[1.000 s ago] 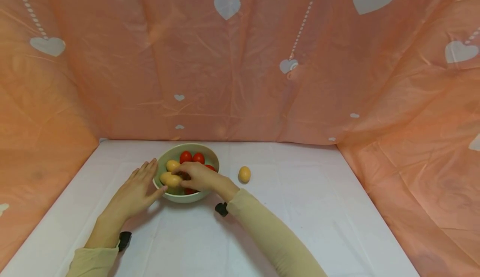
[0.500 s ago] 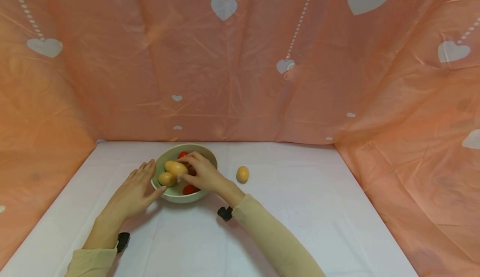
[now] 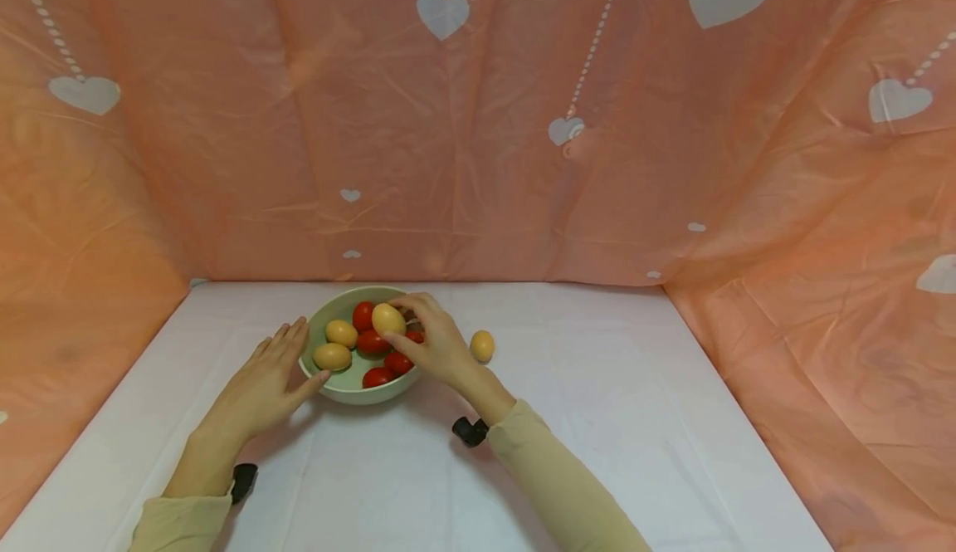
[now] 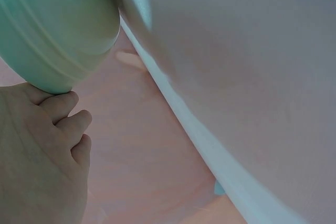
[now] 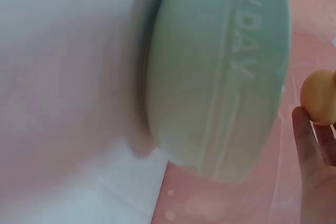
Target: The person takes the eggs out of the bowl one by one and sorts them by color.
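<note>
A pale green bowl point(image 3: 360, 396) stands on the table, holding several red tomatoes point(image 3: 371, 342) and two yellow egg-shaped fruits point(image 3: 332, 357). My right hand point(image 3: 436, 344) pinches another yellow egg-shaped fruit point(image 3: 388, 319) between thumb and fingers, above the bowl's right part. In the right wrist view this fruit point(image 5: 318, 97) shows at the right edge, past the bowl's rim. My left hand point(image 3: 265, 386) lies against the bowl's left side with fingers straight, thumb by the near rim. The left wrist view has its fingertips point(image 4: 68, 100) touching the bowl's outer wall point(image 4: 58, 40).
One more yellow egg-shaped fruit point(image 3: 482, 346) lies on the white tablecloth point(image 3: 597, 419), right of the bowl behind my right wrist. An orange curtain with pale hearts point(image 3: 443, 15) encloses the back and sides. A small black camera mount point(image 3: 470, 431) sits under my right wrist.
My right hand has reached into the bowl, taken hold of a yellow fruit from the left group, and carried it up and right. The left hand stays at the bowl's side.
</note>
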`<state>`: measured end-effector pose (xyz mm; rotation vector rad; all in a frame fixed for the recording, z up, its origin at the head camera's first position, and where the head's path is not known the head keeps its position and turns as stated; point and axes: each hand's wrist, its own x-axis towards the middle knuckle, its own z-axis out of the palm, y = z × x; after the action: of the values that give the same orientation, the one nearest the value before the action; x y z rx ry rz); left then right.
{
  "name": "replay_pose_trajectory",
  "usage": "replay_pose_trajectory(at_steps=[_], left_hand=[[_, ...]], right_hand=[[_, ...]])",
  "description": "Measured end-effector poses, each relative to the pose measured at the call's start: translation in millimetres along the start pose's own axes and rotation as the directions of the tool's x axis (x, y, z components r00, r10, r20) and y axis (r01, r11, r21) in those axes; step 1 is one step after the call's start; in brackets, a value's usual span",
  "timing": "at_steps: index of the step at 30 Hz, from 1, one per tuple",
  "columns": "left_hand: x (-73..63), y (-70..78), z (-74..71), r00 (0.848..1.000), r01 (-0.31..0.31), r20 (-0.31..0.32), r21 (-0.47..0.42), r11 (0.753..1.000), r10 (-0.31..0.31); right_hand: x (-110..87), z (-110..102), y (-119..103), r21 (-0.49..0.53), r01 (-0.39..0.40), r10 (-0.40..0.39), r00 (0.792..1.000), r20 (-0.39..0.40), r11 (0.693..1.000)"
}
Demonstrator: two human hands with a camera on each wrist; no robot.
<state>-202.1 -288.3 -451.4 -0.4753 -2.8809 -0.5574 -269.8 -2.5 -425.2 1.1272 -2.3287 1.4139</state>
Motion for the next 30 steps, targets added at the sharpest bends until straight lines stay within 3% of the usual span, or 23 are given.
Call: replay_pose_trajectory(at_steps=[6, 14, 20, 30], left_hand=[[0.4, 0.2, -0.6, 1.000, 0.001, -0.001, -0.003, 1.000, -0.001], [0.4, 0.3, -0.6, 1.000, -0.001, 0.000, 0.000, 1.000, 0.001], [0.6, 0.1, -0.2, 1.000, -0.003, 0.001, 0.001, 1.000, 0.003], [0.5, 1.6, -0.8, 1.000, -0.007, -0.006, 0.004, 1.000, 0.007]], right_hand=[[-10.8, -13.7, 4.8, 0.021, 0.031, -0.029, 0.992, -0.120, 0.999], [-25.5, -32.2, 18.8, 0.039, 0.047, -0.036, 0.966, -0.254, 0.998], [-34.1, -46.7, 27.2, 0.050, -0.015, 0.030, 0.944, -0.329, 0.999], [-50.7, -69.9, 49.9, 0.041, -0.148, 0.153, 0.917, -0.367, 0.988]])
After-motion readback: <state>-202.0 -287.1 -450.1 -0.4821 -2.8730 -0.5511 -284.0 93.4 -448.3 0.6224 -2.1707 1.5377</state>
